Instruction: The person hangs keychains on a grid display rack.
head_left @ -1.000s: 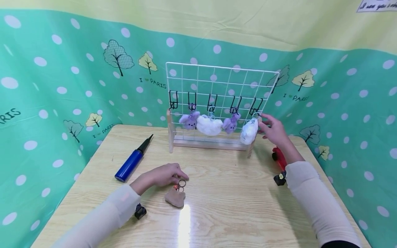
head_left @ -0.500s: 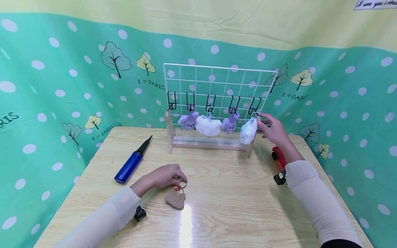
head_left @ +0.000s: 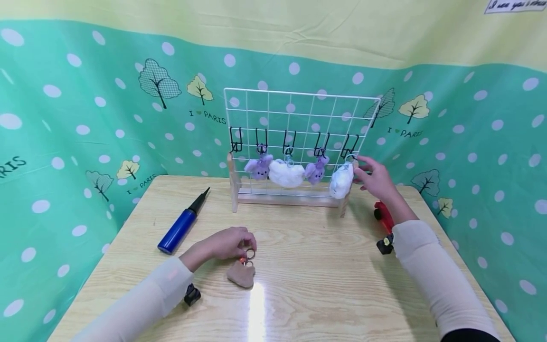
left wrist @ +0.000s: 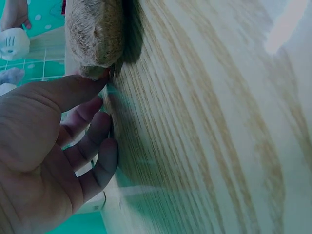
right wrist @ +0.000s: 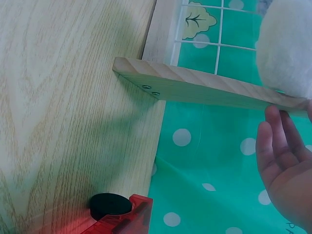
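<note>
My left hand (head_left: pixel 228 242) is low over the tabletop, fingers curled, pinching the metal ring of a brown plush keychain (head_left: pixel 241 274) with an orange bead. The left wrist view shows the thumb against the end of this brown plush (left wrist: pixel 95 34). At the rack's right end my right hand (head_left: pixel 376 178) has its thumb and index finger at the ring of a white plush keychain (head_left: pixel 342 181). That ring sits at the rightmost hook. In the right wrist view the other fingers (right wrist: pixel 278 131) extend beside the wooden post (right wrist: pixel 195 80); the pinch itself is mostly out of frame.
A white wire grid rack (head_left: pixel 290 112) with black hooks stands at the back. Two purple plush keychains (head_left: pixel 259 167) and another white plush (head_left: pixel 286 173) hang there. A blue hand pump (head_left: pixel 179 230) lies left. A red object with a black wheel (head_left: pixel 383 216) is under my right forearm.
My left fingers have drawn in slightly around the brown keychain's ring. The right hand keeps its place at the white plush. The head view has shifted a little.
</note>
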A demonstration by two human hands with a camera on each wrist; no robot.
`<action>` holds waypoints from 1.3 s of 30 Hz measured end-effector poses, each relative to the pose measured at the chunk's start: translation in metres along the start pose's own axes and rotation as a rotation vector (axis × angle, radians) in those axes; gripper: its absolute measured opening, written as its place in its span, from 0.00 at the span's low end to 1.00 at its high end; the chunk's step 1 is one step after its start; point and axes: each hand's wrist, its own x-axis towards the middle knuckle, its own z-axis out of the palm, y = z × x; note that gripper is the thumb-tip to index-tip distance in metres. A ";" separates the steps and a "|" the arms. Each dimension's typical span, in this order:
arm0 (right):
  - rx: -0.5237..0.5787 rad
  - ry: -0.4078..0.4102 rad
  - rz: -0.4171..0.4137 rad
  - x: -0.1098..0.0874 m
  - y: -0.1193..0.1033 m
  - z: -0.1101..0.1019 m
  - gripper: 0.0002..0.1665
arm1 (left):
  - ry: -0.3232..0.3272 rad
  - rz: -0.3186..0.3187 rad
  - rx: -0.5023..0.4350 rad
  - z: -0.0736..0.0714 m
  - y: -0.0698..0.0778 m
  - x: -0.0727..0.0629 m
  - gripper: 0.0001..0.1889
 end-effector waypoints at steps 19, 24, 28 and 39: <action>-0.003 -0.004 -0.003 -0.001 0.003 0.000 0.37 | -0.009 -0.015 -0.106 0.006 0.000 0.000 0.09; -0.007 0.003 -0.013 -0.001 0.003 0.001 0.37 | -0.008 -0.008 -0.087 0.005 -0.001 -0.002 0.09; -0.008 0.005 -0.006 -0.002 0.003 0.000 0.37 | 0.001 -0.019 -0.079 0.002 -0.001 -0.005 0.07; 0.000 0.003 -0.007 -0.002 0.002 -0.001 0.37 | 0.065 -0.008 -0.095 -0.005 -0.004 -0.012 0.04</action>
